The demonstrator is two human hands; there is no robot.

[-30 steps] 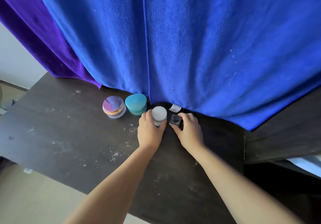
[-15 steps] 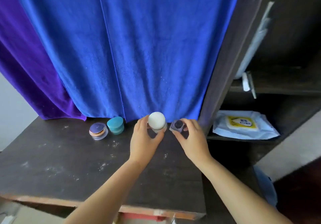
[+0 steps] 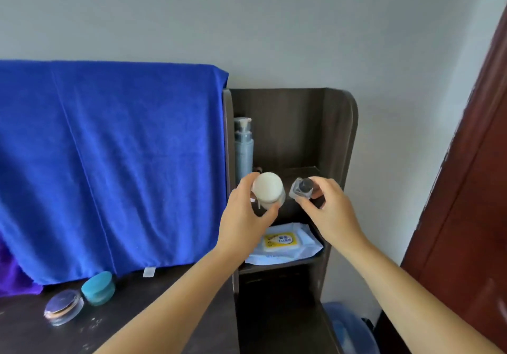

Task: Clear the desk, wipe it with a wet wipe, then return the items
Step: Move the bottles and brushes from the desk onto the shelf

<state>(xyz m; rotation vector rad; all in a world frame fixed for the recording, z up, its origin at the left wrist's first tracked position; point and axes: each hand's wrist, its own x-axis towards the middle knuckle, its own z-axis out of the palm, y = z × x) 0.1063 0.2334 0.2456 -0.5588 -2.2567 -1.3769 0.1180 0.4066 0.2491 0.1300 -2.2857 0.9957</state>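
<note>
Desk (image 3: pixel 153 323): dark, dusty, low in the view, below a blue towel (image 3: pixel 115 161) hanging behind it. On the desk's back edge: teal-lidded jar (image 3: pixel 98 288), upright, and just beside it, nearer the left, a clear jar with an iridescent lid (image 3: pixel 64 307); contents of both hidden under the lids.

Left hand (image 3: pixel 244 222): fingers wrapped around a white-capped jar (image 3: pixel 268 191), held up in the air in front of the shelf unit (image 3: pixel 340 145) at the desk's right end. Contents not visible.

Right hand (image 3: pixel 332 213): fingers pinching a small clear bottle with a black cap (image 3: pixel 302 189), also raised, near the white-capped jar but apart from it.

Upper shelf compartment: tall pale-blue pump bottle (image 3: pixel 243 147), upright against the left wall. Lower compartment: pack of wet wipes (image 3: pixel 285 244) with a yellow label, lying flat, lid closed.

Bottom right, on the floor beside the shelf unit: something blue (image 3: pixel 348 329), too blurred to tell.
</note>
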